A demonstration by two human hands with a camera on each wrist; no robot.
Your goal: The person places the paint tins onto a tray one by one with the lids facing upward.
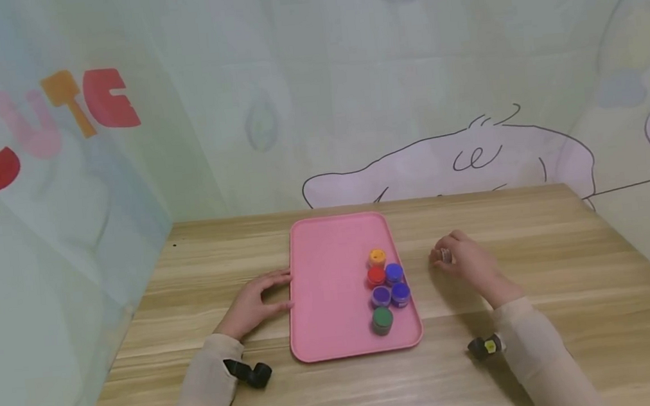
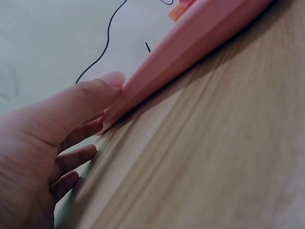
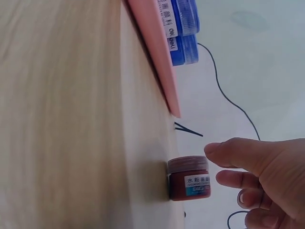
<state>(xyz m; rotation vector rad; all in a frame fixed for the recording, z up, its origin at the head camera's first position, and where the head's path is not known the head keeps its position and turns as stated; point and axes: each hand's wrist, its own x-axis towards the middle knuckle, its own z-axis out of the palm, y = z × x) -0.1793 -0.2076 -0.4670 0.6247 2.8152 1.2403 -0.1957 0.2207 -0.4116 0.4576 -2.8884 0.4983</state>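
My left hand (image 1: 255, 304) is beside the left edge of a pink tray (image 1: 332, 286), thumb and fingers spread. In the left wrist view its thumb (image 2: 113, 79) touches the tray rim. To the right of the tray, my right hand (image 1: 469, 264) reaches around a small dark red paint jar (image 3: 189, 179). This jar lies on its side on the table, its clear lid towards the tray. Thumb and fingertips are right at the jar, loosely bent, with a gap showing beside it in the right wrist view.
Several upright paint jars stand along the tray's right side: an orange (image 1: 377, 257), a red (image 1: 376, 276), blue and purple ones (image 1: 401, 294), and a green (image 1: 382, 320) nearest me. The wooden table (image 1: 365, 393) ends at a printed cloth backdrop (image 1: 304, 101).
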